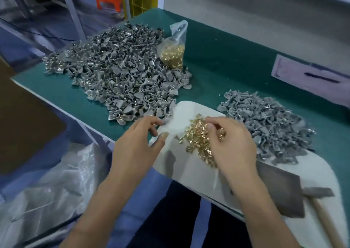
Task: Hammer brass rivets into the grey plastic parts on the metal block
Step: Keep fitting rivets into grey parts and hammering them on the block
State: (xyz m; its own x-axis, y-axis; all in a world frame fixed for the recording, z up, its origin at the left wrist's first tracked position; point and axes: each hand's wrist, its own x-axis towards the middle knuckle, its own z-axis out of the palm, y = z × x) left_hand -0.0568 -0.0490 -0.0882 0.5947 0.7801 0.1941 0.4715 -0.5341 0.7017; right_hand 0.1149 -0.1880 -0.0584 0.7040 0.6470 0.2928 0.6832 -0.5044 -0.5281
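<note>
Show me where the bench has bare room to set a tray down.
Bare green mat lies behind the bag of rivets, and between the large grey pile and the small grey pile. Near the hands, the white pad is crowded by loose rivets, metal block, hammer.

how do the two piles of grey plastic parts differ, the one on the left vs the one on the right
The left pile is far bigger and spreads wider than the right pile. The left pile lies wholly on the green table with a bag of brass rivets standing against it; the right pile spills partly onto the white pad and has no bag. Many left-pile parts glint with metal; the right pile looks mostly plain grey. Both hold similar grey curved parts.
</note>
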